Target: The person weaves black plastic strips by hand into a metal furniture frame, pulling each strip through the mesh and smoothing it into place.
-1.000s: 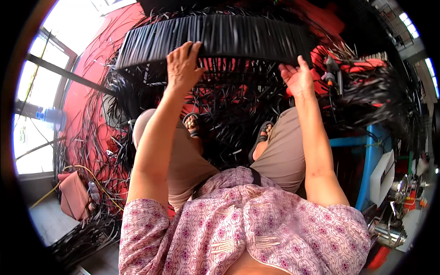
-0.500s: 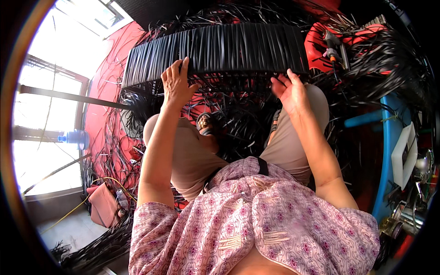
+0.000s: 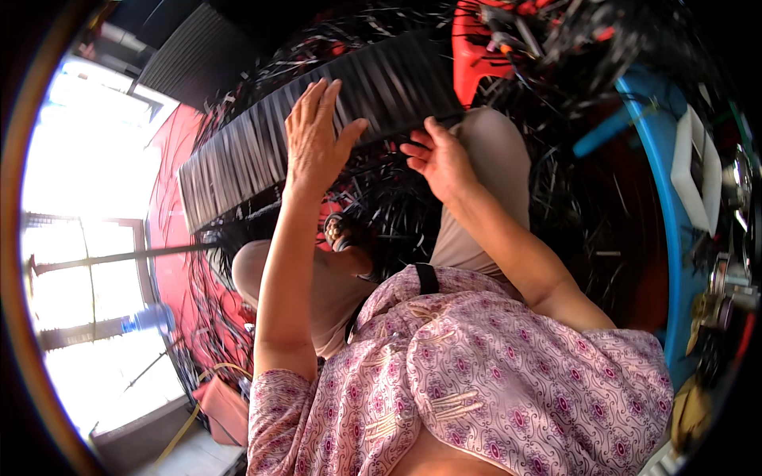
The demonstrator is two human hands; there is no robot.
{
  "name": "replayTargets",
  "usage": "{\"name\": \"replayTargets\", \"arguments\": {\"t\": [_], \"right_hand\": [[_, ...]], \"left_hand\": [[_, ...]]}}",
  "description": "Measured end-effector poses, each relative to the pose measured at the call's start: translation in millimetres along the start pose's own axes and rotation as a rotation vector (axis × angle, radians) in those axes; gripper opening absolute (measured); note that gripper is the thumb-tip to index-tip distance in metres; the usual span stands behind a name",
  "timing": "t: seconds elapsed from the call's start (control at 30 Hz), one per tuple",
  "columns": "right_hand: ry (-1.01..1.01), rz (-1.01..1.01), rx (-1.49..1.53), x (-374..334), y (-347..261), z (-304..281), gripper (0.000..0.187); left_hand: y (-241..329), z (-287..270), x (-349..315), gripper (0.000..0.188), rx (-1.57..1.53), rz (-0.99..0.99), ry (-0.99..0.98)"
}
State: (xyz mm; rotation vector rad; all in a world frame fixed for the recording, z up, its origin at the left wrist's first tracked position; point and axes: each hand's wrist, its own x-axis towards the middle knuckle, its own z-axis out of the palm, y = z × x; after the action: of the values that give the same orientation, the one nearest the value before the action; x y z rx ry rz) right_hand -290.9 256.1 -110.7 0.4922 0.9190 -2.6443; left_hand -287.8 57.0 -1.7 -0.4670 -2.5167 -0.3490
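A long panel (image 3: 238,163) wrapped side by side in black flat strips lies slantwise beyond my knees, its left end nearer to me. My left hand (image 3: 312,139) reaches over its middle, fingers stretched out and thumb spread; it seems to rest on the strips, gripping nothing. By the panel's near edge, close to its right end, is my right hand (image 3: 440,165). Its fingers are apart and slightly curled, with nothing seen in them. Whether its fingertips touch the edge I cannot tell. Motion smears the panel's surface.
Loose black strips (image 3: 397,198) cover the red floor around my feet. A red plastic stool (image 3: 470,59) with a tool on it stands past the panel's right end. On the right is a blue table edge (image 3: 671,246) with a white frame (image 3: 694,170). A pink bag (image 3: 222,408) lies lower left.
The panel has swung in view, from nearly level to slanting, right end farther away. My left hand lies farther over it; my right hand has shifted left. The surroundings have turned in view too.
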Motion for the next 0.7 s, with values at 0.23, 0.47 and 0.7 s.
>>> {"name": "replayTargets", "arguments": {"t": [0.23,0.47,0.7], "right_hand": [[-0.144,-0.007,-0.201,-74,-53,1,0.056],[0.466,-0.520,-0.138,-47,-162,-162,0.028],[0.683,-0.377,-0.317,18,-109,-319,0.022]], "left_hand": [[-3,86,36,0.060,0.174,0.105,-0.216],[-37,110,77,0.060,0.146,0.053,-0.346],[-43,119,86,0.065,0.086,0.095,-0.351]]}}
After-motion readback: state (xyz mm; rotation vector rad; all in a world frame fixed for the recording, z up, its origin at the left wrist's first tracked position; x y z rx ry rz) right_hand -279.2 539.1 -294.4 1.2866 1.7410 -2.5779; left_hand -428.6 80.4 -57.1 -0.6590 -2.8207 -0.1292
